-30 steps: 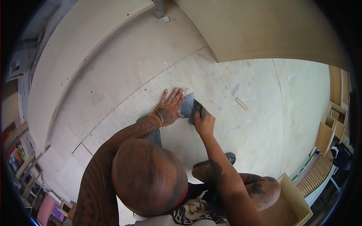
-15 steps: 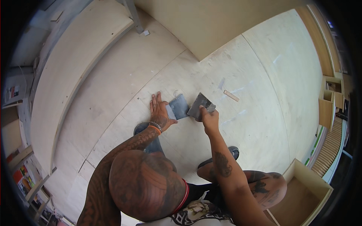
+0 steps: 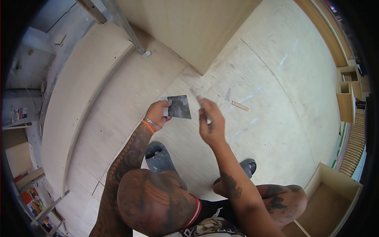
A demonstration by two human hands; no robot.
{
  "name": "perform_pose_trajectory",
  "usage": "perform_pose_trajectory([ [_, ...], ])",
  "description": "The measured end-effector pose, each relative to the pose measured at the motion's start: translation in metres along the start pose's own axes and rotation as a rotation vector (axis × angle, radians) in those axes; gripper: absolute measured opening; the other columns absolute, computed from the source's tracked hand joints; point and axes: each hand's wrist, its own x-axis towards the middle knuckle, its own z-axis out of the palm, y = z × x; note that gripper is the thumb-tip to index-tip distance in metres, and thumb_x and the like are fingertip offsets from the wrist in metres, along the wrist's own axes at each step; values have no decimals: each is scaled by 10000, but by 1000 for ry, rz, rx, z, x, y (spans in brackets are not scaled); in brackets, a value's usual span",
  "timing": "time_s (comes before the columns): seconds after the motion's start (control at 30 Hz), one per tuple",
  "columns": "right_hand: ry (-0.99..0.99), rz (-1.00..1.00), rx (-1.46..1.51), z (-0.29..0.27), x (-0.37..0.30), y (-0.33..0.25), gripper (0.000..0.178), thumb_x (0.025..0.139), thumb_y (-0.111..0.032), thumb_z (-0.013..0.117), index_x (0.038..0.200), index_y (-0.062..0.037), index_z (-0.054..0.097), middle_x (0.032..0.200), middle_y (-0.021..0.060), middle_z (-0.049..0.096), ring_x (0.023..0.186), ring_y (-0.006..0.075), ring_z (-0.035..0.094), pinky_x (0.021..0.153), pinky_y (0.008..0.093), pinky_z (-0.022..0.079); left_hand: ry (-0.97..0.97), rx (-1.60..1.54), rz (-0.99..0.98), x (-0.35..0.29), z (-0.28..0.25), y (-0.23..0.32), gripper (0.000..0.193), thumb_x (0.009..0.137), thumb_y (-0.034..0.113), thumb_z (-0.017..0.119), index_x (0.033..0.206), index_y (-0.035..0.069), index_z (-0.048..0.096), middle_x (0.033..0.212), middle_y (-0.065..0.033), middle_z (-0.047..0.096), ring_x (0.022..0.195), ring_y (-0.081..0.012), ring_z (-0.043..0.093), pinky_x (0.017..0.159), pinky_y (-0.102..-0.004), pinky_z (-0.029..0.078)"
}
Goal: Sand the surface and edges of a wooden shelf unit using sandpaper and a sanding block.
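Observation:
My left hand point(image 3: 158, 111) grips a flat, square scraper point(image 3: 180, 106) by its pale edge strip, thumb on top. Its dark, smeared metal face is turned up, above the pale wooden boards point(image 3: 158, 83). Close by on the right, my right hand point(image 3: 212, 121) is closed round a second scraper point(image 3: 194, 93), seen nearly edge-on and slightly blurred. The two scrapers are apart.
A small wood strip point(image 3: 240, 106) lies right of my hands among whitish smears. Ahead stands a large wooden panel point(image 3: 185, 31). A long curved board point(image 3: 79, 79) runs along the left. An open wooden box point(image 3: 335, 197) sits at the lower right.
My left hand, earlier spread on the boards beside its scraper, now grips and lifts it. My right hand has turned its scraper from face-up to nearly edge-on. The view has shifted slightly.

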Motion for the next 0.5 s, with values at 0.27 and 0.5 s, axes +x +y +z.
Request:
perform_pose_trajectory([
  [0.27,-195,424,-374,-2,-53,35,522,776,39,577,1275,-108,620,1147,164,630,945,343,644,776,378,536,-180,-461,27,-25,3,56,110,921,101,556,994,20,575,855,-50,636,652,-137,571,500,-246,416],
  [0.5,-338,165,-500,30,-10,4,475,795,-77,589,1270,-66,579,1110,149,633,981,343,614,792,430,521,-165,381,251,-31,6,65,210,956,223,572,966,25,642,706,11,563,524,-81,506,440,-261,410],
])
